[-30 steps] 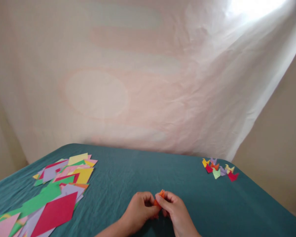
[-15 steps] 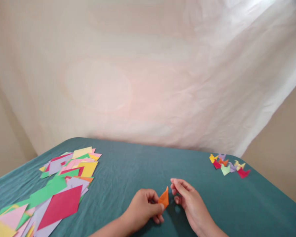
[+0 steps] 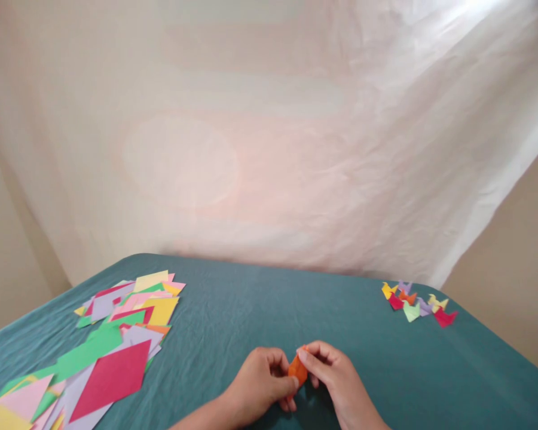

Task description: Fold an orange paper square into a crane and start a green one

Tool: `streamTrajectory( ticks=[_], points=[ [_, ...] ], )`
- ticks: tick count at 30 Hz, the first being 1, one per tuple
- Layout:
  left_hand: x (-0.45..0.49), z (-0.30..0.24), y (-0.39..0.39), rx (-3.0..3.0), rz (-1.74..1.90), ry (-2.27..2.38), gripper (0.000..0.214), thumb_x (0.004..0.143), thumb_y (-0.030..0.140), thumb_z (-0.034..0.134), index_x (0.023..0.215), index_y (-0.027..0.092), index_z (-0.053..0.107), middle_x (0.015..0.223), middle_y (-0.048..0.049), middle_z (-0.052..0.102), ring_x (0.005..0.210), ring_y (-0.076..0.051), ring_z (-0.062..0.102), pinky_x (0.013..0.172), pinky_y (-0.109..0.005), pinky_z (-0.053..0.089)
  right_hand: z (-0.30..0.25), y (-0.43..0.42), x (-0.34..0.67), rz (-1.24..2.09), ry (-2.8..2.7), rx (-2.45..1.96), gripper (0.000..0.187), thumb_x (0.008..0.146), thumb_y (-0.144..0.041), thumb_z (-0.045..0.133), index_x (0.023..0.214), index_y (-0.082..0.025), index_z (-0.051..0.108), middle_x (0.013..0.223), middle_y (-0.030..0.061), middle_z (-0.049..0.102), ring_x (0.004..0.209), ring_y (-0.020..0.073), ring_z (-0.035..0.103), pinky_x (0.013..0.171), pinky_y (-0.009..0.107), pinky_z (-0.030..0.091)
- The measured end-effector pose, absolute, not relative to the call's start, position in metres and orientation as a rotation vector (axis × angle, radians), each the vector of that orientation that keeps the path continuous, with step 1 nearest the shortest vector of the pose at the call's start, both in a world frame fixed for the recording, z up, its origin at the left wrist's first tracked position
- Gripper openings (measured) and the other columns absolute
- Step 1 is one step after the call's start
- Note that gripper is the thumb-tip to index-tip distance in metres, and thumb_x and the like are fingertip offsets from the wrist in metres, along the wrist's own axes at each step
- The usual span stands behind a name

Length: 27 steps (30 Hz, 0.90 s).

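Fingers (image 3: 311, 362) nearly closed, orange paper (image 3: 298, 371) pinched b/w;
L hand (image 3: 260, 379) at its 7 o'clock, R hand (image 3: 335, 371) at 1; might rip if R tugs too hard

The left grip (image 3: 263, 380) and right grip (image 3: 330, 371) hide parts of the orange paper (image 3: 298, 371); its folds are too small to tell. The view's bottom edge cuts both forearms (image 3: 215, 415).

Coloured papers (image 3: 104, 343) and folded figures (image 3: 411, 312) suggest a craft corner.
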State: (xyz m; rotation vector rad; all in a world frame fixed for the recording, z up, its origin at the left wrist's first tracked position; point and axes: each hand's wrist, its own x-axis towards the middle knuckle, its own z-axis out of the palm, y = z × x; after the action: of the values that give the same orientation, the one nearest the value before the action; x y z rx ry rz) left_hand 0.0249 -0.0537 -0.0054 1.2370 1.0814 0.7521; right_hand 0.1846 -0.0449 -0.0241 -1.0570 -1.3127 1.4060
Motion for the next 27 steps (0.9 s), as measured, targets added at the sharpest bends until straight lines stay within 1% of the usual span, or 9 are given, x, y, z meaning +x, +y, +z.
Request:
streamTrajectory(
  ticks=[3, 5, 8, 10, 12, 15, 22, 27],
  points=[
    [0.023, -0.006, -0.054, 1.252, 0.723, 1.076, 0.009, 0.065, 0.019, 0.061, 0.065, 0.015, 0.053, 0.047, 0.0001, 0.064, 0.044, -0.013, 0.060, 0.045, -0.021, 0.043, -0.025, -0.043, 0.188, 1.409, -1.174, -1.039, 0.025, 0.078, -0.040, 0.066, 0.073, -0.015, 0.065, 0.059, -0.0019, 0.054, 0.051, 0.0089, 0.039, 0.050, 0.021, 0.031],
    [0.022, -0.008, -0.054, 1.253, 0.719, 1.066, 0.010, 0.065, 0.020, 0.062, 0.065, 0.015, 0.053, 0.049, -0.0003, 0.065, 0.044, -0.013, 0.060, 0.045, -0.021, 0.043, -0.025, -0.040, 0.191, 1.426, -1.059, -1.010, 0.023, 0.078, -0.039, 0.067, 0.074, -0.016, 0.064, 0.060, -0.0023, 0.053, 0.053, 0.0093, 0.040, 0.050, 0.021, 0.032],
    [0.021, -0.011, -0.052, 1.217, 0.748, 1.054, 0.013, 0.066, 0.022, 0.063, 0.066, 0.015, 0.052, 0.049, -0.0007, 0.065, 0.044, -0.013, 0.060, 0.045, -0.021, 0.042, -0.024, -0.037, 0.194, 1.468, -0.960, -0.988, 0.025, 0.080, -0.043, 0.063, 0.085, -0.018, 0.066, 0.076, 0.0021, 0.060, 0.063, 0.0130, 0.048, 0.051, 0.021, 0.035],
    [0.021, -0.012, -0.050, 1.175, 0.791, 1.056, 0.015, 0.067, 0.025, 0.063, 0.066, 0.015, 0.052, 0.049, -0.0004, 0.064, 0.043, -0.013, 0.060, 0.045, -0.021, 0.043, -0.022, -0.038, 0.193, 1.474, -1.059, -1.003, 0.029, 0.082, -0.045, 0.060, 0.093, -0.018, 0.066, 0.082, 0.0041, 0.062, 0.068, 0.0149, 0.051, 0.051, 0.022, 0.036],
    [0.021, -0.013, -0.049, 1.148, 0.845, 1.058, 0.019, 0.068, 0.029, 0.064, 0.067, 0.015, 0.051, 0.050, 0.0001, 0.064, 0.043, -0.012, 0.060, 0.046, -0.021, 0.044, -0.020, -0.041, 0.191, 1.445, -1.272, -1.029, 0.029, 0.081, -0.044, 0.061, 0.090, -0.017, 0.067, 0.077, 0.0036, 0.063, 0.065, 0.0146, 0.051, 0.052, 0.022, 0.036],
    [0.022, -0.014, -0.048, 1.147, 0.888, 1.058, 0.023, 0.069, 0.033, 0.065, 0.066, 0.016, 0.050, 0.049, 0.0009, 0.062, 0.042, -0.012, 0.058, 0.046, -0.021, 0.044, -0.020, -0.046, 0.187, 1.346, -1.486, -1.075, 0.027, 0.080, -0.043, 0.063, 0.077, -0.016, 0.067, 0.066, 0.0012, 0.061, 0.059, 0.0129, 0.050, 0.054, 0.023, 0.035],
    [0.022, -0.017, -0.047, 1.160, 0.904, 1.037, 0.029, 0.068, 0.036, 0.069, 0.065, 0.016, 0.049, 0.049, 0.0007, 0.061, 0.043, -0.012, 0.058, 0.044, -0.021, 0.042, -0.020, -0.048, 0.189, 1.295, -1.490, -1.142, 0.031, 0.080, -0.044, 0.061, 0.070, -0.015, 0.064, 0.058, -0.0016, 0.055, 0.052, 0.0109, 0.045, 0.050, 0.021, 0.032],
    [0.020, -0.019, -0.045, 1.188, 0.955, 0.967, 0.030, 0.070, 0.039, 0.069, 0.075, 0.014, 0.053, 0.061, -0.0012, 0.064, 0.051, -0.012, 0.058, 0.046, -0.020, 0.043, -0.019, -0.048, 0.189, 1.274, -1.508, -1.142, 0.032, 0.079, -0.043, 0.063, 0.066, -0.014, 0.062, 0.057, -0.0008, 0.056, 0.053, 0.0111, 0.047, 0.051, 0.021, 0.033]
  ],
)
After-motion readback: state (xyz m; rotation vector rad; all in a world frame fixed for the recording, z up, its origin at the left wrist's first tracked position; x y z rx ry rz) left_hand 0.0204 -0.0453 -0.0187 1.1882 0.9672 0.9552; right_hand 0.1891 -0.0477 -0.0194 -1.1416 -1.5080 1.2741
